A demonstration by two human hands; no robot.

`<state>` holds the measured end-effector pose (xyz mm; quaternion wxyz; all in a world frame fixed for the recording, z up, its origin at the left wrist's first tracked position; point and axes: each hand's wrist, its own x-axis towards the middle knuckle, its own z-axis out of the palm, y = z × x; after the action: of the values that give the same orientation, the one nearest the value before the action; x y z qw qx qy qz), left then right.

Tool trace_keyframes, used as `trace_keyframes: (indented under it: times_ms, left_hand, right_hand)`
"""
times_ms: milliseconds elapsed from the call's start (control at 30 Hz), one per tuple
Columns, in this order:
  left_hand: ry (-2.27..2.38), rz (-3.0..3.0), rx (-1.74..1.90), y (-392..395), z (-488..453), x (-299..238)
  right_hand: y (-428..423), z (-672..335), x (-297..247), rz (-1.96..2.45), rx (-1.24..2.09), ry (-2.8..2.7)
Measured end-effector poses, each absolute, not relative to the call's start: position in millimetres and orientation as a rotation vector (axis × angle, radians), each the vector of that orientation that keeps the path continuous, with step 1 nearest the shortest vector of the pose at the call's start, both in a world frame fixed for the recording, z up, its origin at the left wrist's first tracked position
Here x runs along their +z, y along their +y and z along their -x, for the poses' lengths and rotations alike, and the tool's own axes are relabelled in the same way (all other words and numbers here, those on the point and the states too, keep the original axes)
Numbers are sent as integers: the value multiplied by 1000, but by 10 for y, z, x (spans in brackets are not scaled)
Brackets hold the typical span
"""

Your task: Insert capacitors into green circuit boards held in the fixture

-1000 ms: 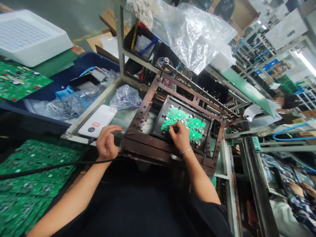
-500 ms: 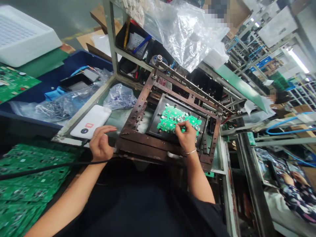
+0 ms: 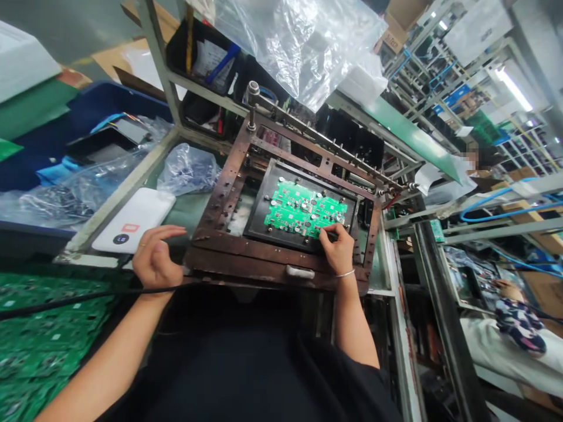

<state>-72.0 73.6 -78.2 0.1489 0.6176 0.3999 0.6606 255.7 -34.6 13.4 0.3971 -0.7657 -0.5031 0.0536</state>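
Note:
A green circuit board [image 3: 292, 206] carrying small round and square parts lies in a black tray [image 3: 259, 225], inside a brown metal fixture frame [image 3: 241, 249]. Over the board's near right edge, my right hand [image 3: 338, 249] has its thumb and index finger pinched together. Whatever may be between those fingertips is hidden. My left hand [image 3: 157, 258] hovers left of the frame's near corner, empty, its fingers stretched toward the right. Close beyond it lies a white power bank [image 3: 141, 211] with a lit display. A black cable [image 3: 101, 293] passes by my left wrist.
Stacked green circuit boards [image 3: 48, 328] lie at lower left. Behind them stands a blue bin [image 3: 118, 97] with plastic bags. A clear bag [image 3: 189, 167] sits beside the frame. Black parts trays [image 3: 176, 50] and a large plastic sheet [image 3: 299, 47] are at the back. A co-worker's sleeve [image 3: 519, 322] shows at right.
My right hand has shifted from the board's middle toward its near right edge, fingers still pinched. My left hand keeps nearly the same pose. The whole view has shifted slightly.

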Motion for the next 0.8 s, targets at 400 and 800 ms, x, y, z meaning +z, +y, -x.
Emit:
trace_keyframes:
  times_ms: [400, 800]
  left_hand:
    - [1187, -1815, 1857, 719, 694, -723]
    - [1214, -1805, 1843, 733, 710, -764]
  right_hand:
    - [-342, -2598, 104, 1945, 111, -1308]
    - [-336, -2574, 191, 1944, 119, -1283]
